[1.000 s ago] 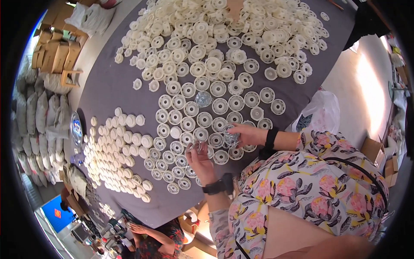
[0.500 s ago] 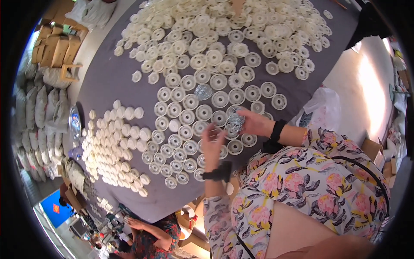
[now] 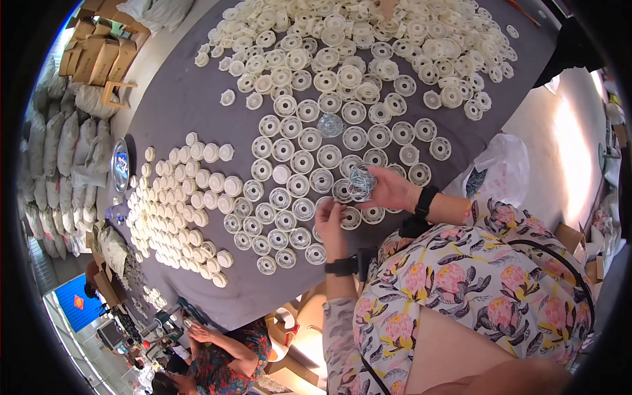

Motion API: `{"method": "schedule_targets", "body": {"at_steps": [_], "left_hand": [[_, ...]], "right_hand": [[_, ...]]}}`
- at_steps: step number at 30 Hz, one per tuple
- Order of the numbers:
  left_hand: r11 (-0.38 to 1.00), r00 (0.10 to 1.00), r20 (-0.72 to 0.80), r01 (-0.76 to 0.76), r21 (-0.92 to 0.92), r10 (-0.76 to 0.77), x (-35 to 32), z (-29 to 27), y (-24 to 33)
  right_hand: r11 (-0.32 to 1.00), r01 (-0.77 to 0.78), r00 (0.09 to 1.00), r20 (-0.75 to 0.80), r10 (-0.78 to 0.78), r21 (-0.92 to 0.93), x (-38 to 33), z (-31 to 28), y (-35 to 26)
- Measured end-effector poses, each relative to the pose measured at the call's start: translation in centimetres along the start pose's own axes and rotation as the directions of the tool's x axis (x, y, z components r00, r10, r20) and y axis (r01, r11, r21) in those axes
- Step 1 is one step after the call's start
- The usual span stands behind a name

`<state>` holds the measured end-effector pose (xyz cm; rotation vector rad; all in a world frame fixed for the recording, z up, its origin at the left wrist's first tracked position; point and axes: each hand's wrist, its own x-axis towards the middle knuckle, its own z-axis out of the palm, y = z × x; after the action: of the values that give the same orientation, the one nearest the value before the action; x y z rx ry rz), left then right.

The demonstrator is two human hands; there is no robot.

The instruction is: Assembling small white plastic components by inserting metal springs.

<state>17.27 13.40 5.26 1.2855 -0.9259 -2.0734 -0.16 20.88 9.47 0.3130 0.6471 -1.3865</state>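
While right hand (image 3: 388, 187) clasps silvery wire tangle (image 3: 361, 182), left hand (image 3: 330, 220) stays just beside — tangle probably held close for easy reach. Left fingertips bunched; cannot tell if gripping anything. Pale discs (image 3: 302, 162) lie flat beyond hands, presumably spread for access; second wire tangle (image 3: 330, 125) among them.

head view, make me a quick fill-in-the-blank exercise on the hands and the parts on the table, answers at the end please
The tangle of silvery wire rests in the person's ____ hand.
The dense heap of pale discs lies toward the ____ edge of the picture.
The small white caps cluster on the ____ side of the table.
Both of the person's wristbands are ____ in colour.

Missing words: right; top; left; black.
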Motion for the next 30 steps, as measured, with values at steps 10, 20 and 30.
{"method": "schedule_targets", "body": {"at_steps": [10, 20, 30], "left_hand": [[0.992, 0.981, 0.184, -0.083, 0.095, 0.065, -1.2, 4.3, 0.3], [0.988, 0.970, -0.185, -0.151, 0.041, 0.156, 3.0, -2.2, 2.7], [0.538, 0.868, 0.011, -0.318, 0.780, 0.497, 5.5, -1.4, 5.2]], "right_hand": [[0.999, 0.002, 0.999, 0.048, -0.004, 0.035, 0.7, -1.0, 0.0], [0.992, -0.082, 0.997, -0.024, 0.080, -0.098, 0.1, -1.2, -0.9], [0.996, -0.008, 1.000, 0.001, 0.008, -0.093, -0.3, -2.5, -1.0]]}}
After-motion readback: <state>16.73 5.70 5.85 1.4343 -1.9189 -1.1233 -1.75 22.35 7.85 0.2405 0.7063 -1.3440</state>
